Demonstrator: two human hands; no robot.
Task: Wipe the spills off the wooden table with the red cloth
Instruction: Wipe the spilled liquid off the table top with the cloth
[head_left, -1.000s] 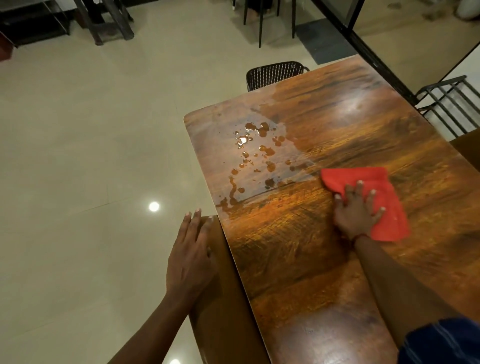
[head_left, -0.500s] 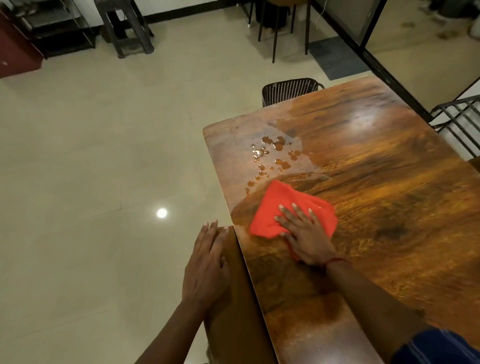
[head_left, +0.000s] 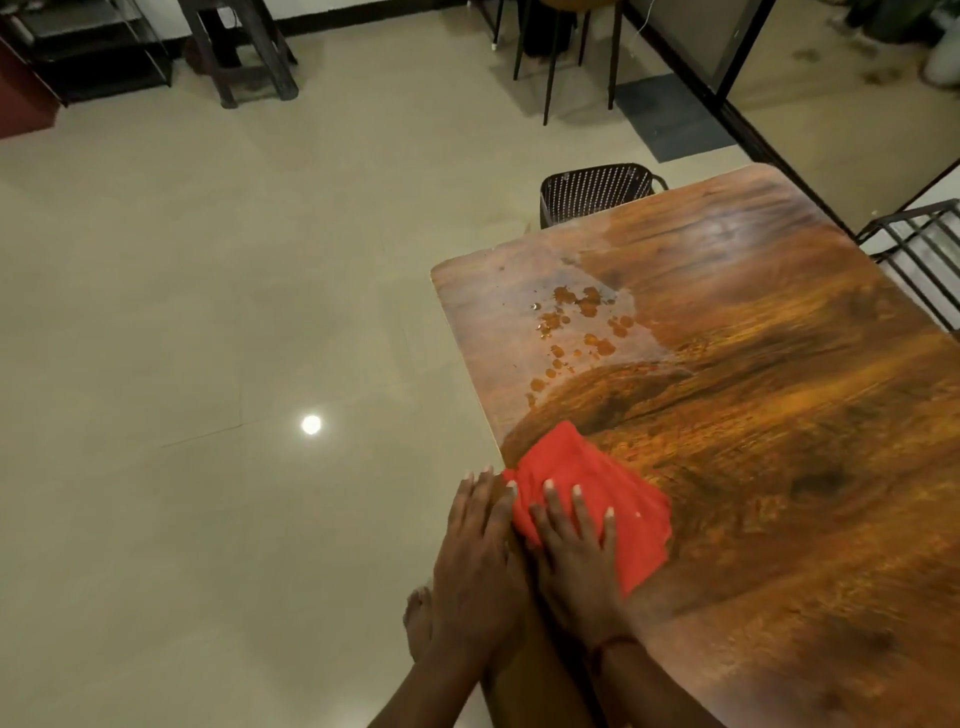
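The red cloth (head_left: 592, 493) lies bunched at the left edge of the wooden table (head_left: 753, 415). My right hand (head_left: 576, 556) presses flat on the cloth's near part, fingers spread. Beside it, my left hand (head_left: 475, 566) rests flat against the table's left edge, fingertips touching the cloth's corner. Brown spill drops (head_left: 576, 327) lie scattered on a wet patch near the table's far left corner, beyond the cloth.
A black mesh chair (head_left: 595, 192) stands at the table's far end. A dark metal rack (head_left: 919, 260) is at the right. Stools and chair legs (head_left: 556, 57) stand further back on the shiny tiled floor. My bare foot (head_left: 418, 623) shows below the left hand.
My right hand has swept the cloth leftward and nearer, from mid-table to the left edge, meeting the left hand. The drops closest to me are gone.
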